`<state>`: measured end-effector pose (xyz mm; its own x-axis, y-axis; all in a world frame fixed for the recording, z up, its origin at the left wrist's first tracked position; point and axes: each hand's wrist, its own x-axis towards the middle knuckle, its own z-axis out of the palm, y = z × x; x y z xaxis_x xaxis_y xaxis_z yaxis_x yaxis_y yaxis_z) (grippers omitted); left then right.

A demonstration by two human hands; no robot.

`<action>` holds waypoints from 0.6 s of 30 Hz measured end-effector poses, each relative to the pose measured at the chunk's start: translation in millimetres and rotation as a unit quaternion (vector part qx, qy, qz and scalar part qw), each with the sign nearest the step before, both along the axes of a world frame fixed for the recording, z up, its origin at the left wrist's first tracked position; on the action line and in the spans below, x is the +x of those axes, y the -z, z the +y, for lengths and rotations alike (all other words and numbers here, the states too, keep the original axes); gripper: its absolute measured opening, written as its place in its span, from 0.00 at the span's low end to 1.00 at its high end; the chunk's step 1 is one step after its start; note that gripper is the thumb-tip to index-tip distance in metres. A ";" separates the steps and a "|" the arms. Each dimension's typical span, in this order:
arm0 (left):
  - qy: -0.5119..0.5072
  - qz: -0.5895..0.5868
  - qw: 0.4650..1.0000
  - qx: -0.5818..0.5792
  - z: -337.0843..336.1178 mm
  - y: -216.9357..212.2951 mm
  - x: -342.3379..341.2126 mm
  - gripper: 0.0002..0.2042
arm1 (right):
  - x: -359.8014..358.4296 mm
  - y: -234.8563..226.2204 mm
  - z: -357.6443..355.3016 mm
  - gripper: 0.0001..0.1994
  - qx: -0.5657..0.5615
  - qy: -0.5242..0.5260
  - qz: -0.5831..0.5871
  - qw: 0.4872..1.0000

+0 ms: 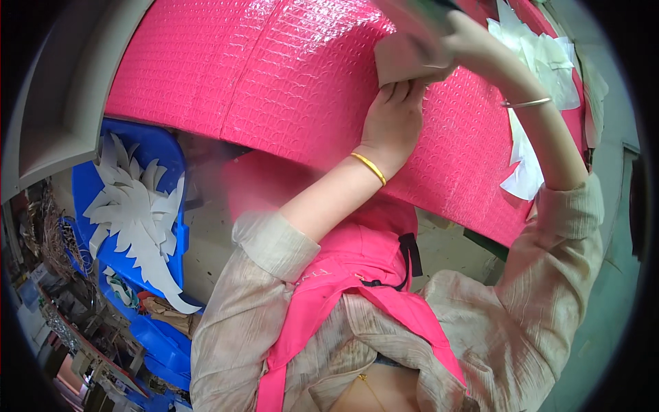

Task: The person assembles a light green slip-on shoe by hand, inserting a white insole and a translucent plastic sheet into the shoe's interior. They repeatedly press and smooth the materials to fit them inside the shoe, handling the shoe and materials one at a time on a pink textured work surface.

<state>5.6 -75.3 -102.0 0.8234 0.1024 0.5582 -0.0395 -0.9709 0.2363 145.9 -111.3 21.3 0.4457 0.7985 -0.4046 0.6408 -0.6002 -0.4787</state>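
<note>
Pink worktop (302,89): my left hand (397,123) pinches pale sheet (405,60), seemingly unfinished; right hand (473,44) blurred, grip unclear; white cutouts (141,223) look done.

Bright pink with a repeating embossed pattern across the bench (302,103). Beige on the held piece (397,63), white on the cutouts (141,216) at left.

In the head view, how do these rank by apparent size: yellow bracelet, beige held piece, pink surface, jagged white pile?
1. Pink surface
2. Jagged white pile
3. Beige held piece, partly hidden
4. Yellow bracelet
</note>
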 end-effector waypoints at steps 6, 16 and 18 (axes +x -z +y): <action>0.050 -0.034 0.996 0.063 -3.6 -10.6 -0.2 0.12 | 1.2 9.1 -37.4 0.15 0.196 -0.191 -0.221 0.936; 0.109 0.038 0.992 0.056 14.5 -8.9 3.4 0.10 | 18.4 51.6 -51.4 0.11 -0.095 -0.128 -0.316 0.935; 0.113 0.025 0.992 0.039 14.2 -7.5 2.6 0.11 | 28.1 59.9 -59.1 0.09 -0.016 -0.157 -0.301 0.941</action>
<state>8.2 -61.1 -94.5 0.8476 -0.1302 0.5144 -0.2487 -0.9539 0.1683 174.0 -170.4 -38.6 0.3455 0.9209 -0.1807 0.9381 -0.3438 0.0417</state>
